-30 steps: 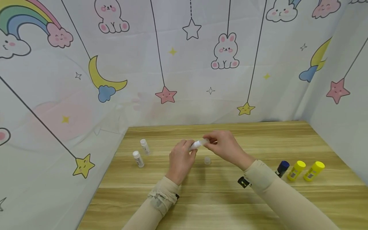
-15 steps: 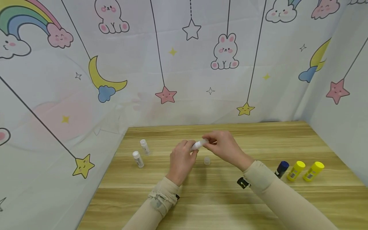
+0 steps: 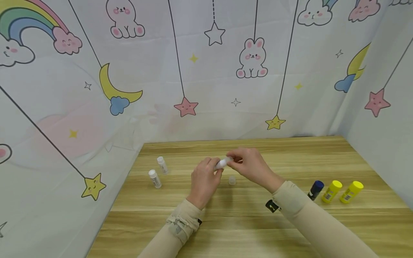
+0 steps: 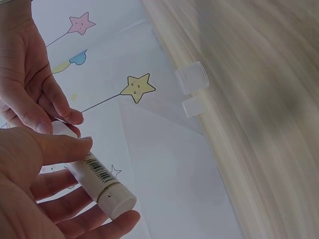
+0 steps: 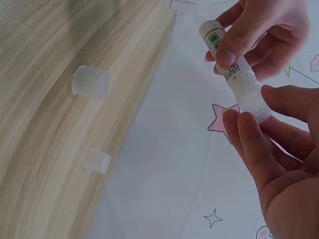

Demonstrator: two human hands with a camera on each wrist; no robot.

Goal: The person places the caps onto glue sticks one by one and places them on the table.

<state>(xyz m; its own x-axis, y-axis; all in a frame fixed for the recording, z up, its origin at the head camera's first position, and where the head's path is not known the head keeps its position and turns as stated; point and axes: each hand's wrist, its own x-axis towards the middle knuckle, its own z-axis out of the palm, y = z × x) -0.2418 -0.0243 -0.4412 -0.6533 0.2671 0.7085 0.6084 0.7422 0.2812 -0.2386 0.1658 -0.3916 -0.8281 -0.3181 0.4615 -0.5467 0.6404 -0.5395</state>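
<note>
My left hand (image 3: pixel 204 182) holds a white glue stick (image 4: pixel 94 177), tilted, above the middle of the table. Its barcode label shows between the thumb and fingers in the left wrist view. At the other end, the fingertips of my right hand (image 3: pixel 253 166) pinch a translucent cap (image 5: pixel 255 107) that sits over the glue stick's end. Whether it is seated fully I cannot tell. Below the hands, a larger translucent cap (image 5: pixel 91 82) and a smaller one (image 5: pixel 97 160) rest on the table; in the head view they look like one cap (image 3: pixel 232 180).
Two white glue sticks (image 3: pixel 155 178) stand at the left of the wooden table (image 3: pixel 226 229). A dark blue glue stick (image 3: pixel 316 190) and two yellow ones (image 3: pixel 332 191) stand at the right, beside my right forearm. A patterned curtain (image 3: pixel 219 122) hangs behind the table.
The glue stick in my left hand has moved slightly right, closer to my right fingers. Less of the translucent cap shows between the hands. The things on the table stay put.
</note>
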